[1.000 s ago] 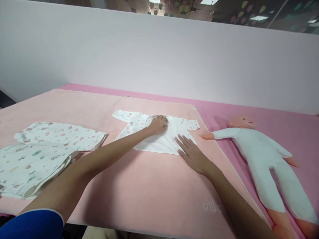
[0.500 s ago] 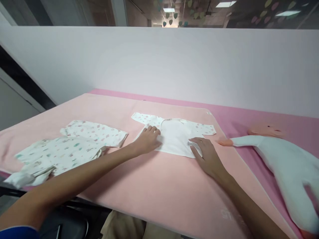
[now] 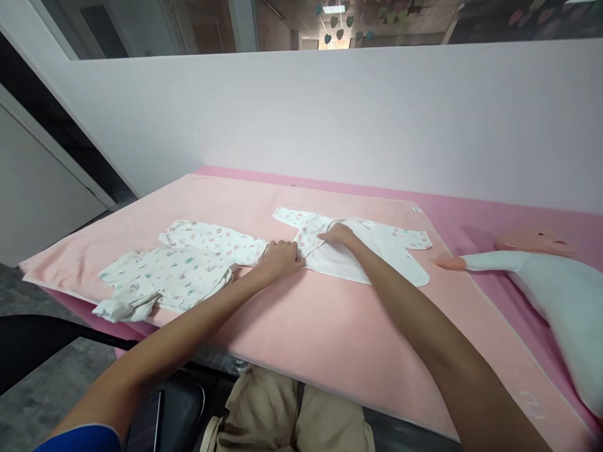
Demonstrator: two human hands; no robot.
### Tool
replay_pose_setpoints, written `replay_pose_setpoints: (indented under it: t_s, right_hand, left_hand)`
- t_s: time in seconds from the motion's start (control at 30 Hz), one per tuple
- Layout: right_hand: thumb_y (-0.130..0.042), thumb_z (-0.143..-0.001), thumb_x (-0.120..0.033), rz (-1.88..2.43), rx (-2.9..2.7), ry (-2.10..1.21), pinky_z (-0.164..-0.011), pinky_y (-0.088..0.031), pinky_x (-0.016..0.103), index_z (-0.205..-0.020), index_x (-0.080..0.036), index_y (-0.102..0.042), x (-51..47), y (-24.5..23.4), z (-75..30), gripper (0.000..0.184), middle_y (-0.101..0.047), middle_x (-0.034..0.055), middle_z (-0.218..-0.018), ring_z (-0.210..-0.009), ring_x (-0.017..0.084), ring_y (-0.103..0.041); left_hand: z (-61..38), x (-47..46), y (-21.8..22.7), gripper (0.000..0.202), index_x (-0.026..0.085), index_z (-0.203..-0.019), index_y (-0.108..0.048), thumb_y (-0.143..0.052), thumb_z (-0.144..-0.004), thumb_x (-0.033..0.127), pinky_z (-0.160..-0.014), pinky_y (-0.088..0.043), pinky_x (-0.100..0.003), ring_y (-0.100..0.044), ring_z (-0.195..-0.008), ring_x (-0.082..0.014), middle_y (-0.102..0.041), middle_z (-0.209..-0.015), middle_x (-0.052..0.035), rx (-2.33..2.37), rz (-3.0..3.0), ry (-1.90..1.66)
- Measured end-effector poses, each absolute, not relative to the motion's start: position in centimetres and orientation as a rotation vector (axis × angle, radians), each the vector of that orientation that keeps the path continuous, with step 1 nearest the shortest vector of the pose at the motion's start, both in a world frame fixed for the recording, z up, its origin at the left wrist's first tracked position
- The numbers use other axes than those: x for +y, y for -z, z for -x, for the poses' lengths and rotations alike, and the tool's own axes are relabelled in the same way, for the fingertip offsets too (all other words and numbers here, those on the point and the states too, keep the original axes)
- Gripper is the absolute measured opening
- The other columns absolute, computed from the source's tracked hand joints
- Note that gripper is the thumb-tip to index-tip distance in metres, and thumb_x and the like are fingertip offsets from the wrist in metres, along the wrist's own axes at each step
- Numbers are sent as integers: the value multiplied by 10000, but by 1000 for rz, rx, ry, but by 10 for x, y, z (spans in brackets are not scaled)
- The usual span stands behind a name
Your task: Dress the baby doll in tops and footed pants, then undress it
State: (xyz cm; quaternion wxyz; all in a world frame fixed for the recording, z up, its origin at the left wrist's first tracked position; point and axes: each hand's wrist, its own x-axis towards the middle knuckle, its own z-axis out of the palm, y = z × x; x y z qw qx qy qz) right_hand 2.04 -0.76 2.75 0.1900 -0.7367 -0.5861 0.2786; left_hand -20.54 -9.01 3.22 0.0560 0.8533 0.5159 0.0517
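Note:
A small white baby shirt [image 3: 377, 242] with printed sleeves lies spread on the pink blanket, its front opened out and the right flap lying flat to the right. At the shirt's lower left edge, my left hand [image 3: 282, 258] is closed on the cloth with curled fingers. My right hand [image 3: 338, 233] reaches across the shirt and pinches the printed front panel below the neckline; its fingertips are partly hidden. Beside my left hand lie printed baby clothes [image 3: 174, 273], partly overlapping, with a bunched end near the table's front edge.
The pink blanket [image 3: 306, 339] covers most of the table, over a darker pink cover [image 3: 490, 213]. A baby doll [image 3: 551, 282] in pale clothing lies at the right. A white wall [image 3: 301, 113] stands behind. Below the front edge are a black chair [image 3: 181, 402] and my legs.
My right hand has moved left from the shirt's right side to its left front panel. The right flap now lies spread outward. The view has shifted, showing more floor at left.

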Motion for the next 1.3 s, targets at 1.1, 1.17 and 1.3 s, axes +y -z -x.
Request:
replay_pose_setpoints:
  t_s: [1.1, 1.17, 1.3]
  right_hand:
    - [-822, -811, -449, 2049, -1421, -640, -801, -489, 287, -903, -208, -754, 23, 1, -95, 266, -779, 69, -963, -980, 247, -711]
    - [-829, -787, -417, 2039, -1454, -653, -800, -495, 274, -927, -210, -767, 23, 2, -95, 258, -785, 61, -990, -956, 225, -711]
    - [-805, -797, -418, 2010, -1536, -692, -783, -495, 263, -953, -204, -782, 19, 1, -97, 266, -789, 49, -1034, -918, 200, -700]
  left_hand:
    - [190, -111, -10, 302, 241, -1213, -561, -530, -921, 172, -973, -435, -448, -617, -1117, -280, -707, -1192, -73, 1388, -2588, -470]
    - [195, -113, -15, 327, 237, -1190, -578, -520, -891, 117, -925, -433, -450, -618, -1102, -286, -705, -1201, -79, 1400, -2670, -432]
    - [205, -122, -19, 354, 218, -1205, -612, -484, -908, 76, -885, -426, -477, -593, -1119, -323, -682, -1250, -126, 1409, -2844, -343]
